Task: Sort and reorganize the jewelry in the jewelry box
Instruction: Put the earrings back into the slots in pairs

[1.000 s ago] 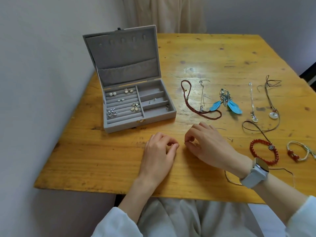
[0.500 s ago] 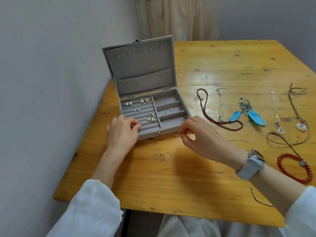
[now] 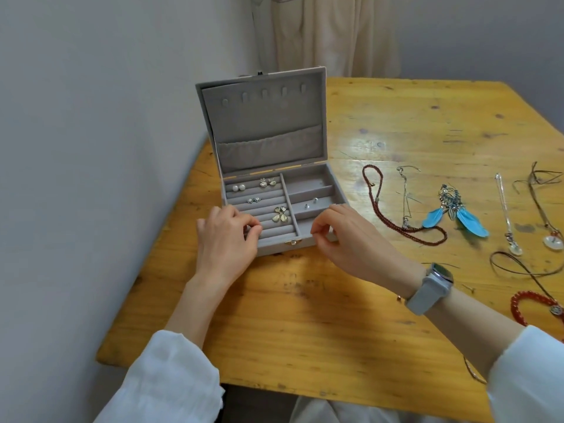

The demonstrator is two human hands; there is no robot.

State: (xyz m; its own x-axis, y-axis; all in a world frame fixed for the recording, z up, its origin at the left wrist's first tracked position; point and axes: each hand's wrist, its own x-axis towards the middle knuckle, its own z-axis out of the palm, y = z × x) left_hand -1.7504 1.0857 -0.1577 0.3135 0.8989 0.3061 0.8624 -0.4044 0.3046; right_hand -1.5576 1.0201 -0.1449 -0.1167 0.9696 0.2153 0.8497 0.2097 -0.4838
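Observation:
An open grey jewelry box (image 3: 274, 245) stands on the wooden table (image 3: 305, 331), lid upright. Its left ring rolls hold pearl studs (image 3: 238, 187), gold petal earrings (image 3: 280, 214) and other small earrings. Two silver studs (image 3: 310, 203) lie in a right compartment. My left hand (image 3: 227, 239) rests over the box's front left corner, fingertips pinching a small silver earring (image 3: 248, 229). My right hand (image 3: 345, 236) hovers at the front right corner, thumb and forefinger pinched on something tiny that I can barely see.
Right of the box lie a dark red bead necklace (image 3: 396, 224), a thin silver chain (image 3: 405, 196), blue feather earrings (image 3: 451, 213), a silver pendant necklace (image 3: 505, 215), a cord necklace (image 3: 552, 241) and a red bead bracelet (image 3: 531, 303). A wall runs along the table's left edge.
Both hands left the bare table in front and reached the box's front edge, the left to its left corner, the right to its right corner. The view shifted left.

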